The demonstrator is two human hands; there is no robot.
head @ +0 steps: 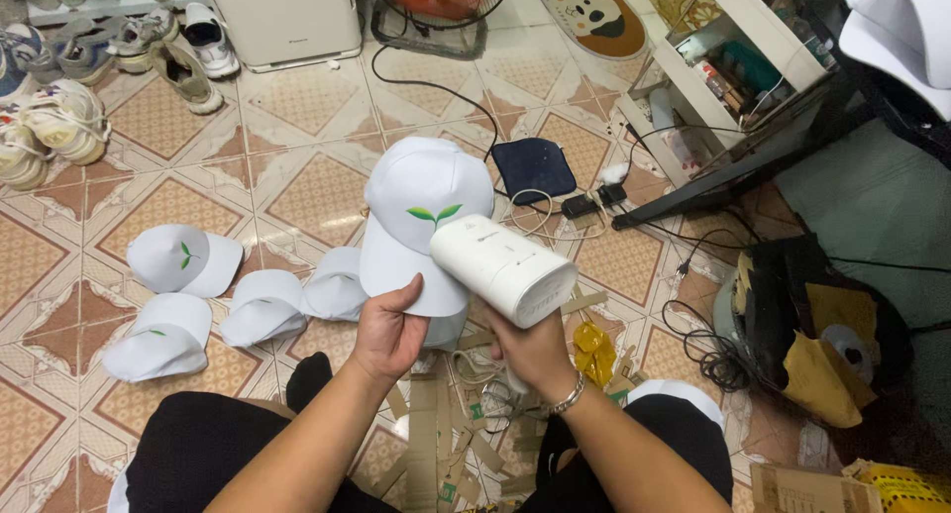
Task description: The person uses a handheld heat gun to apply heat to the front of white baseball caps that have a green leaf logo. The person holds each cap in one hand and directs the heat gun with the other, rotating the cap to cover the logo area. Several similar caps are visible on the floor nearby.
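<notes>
Left hand: left hand (388, 332) is seen at centre frame, closed on the brim of a white cap (421, 221), thumb on top of the brim.
White cap: held up above the floor (317, 107) at the middle of the frame, crown turned away from the camera, a green leaf mark (434, 214) shown on its front.
Right hand: right hand (535, 350) is wrapped around the handle of a white handheld appliance (503, 269); a metal bracelet (569, 395) is worn at the wrist.
White handheld appliance: a rounded cylinder body, tilted, its upper end touching the cap just below the leaf mark.
Other caps: four more white caps (184, 259) are laid on the tiled floor at the left of the frame, two with the green mark showing.
Cardboard strips: cardboard strips (424, 439) are scattered on the floor between the knees, lower centre.
Shoes: sneakers (59, 117) are lined up at the upper left.
Cables: black cables (708, 350) and a power strip (592, 198) lie right of centre.
Dark pad: a dark square pad (533, 168) rests above the cap.
</notes>
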